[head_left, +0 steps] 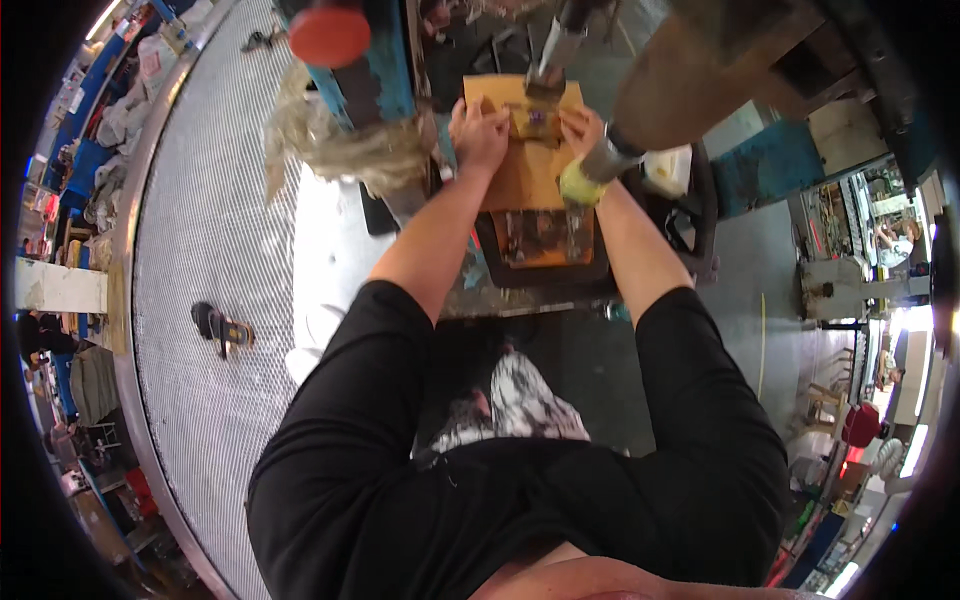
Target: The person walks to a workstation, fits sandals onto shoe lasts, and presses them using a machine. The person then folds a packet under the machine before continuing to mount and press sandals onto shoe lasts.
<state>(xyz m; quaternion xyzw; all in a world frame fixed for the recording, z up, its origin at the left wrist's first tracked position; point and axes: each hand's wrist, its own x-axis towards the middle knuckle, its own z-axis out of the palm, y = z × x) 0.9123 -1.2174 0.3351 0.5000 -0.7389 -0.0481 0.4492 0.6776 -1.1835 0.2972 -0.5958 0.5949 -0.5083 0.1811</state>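
A small tan workpiece (534, 122) lies on an orange-brown board (527, 175) under the metal head of a press machine (551, 55). My left hand (480, 133) pinches the piece's left edge. Its right edge is held by my right hand (583, 128). Both forearms reach up from my black sleeves. A grey lever with a yellow-green grip (592, 172) crosses my right wrist.
A round perforated metal table (215, 240) fills the left, with a small dark tool (222, 327) on it. Pale fibre waste (340, 150) hangs by a blue machine column with a red knob (329, 35). A white container (668, 168) sits right.
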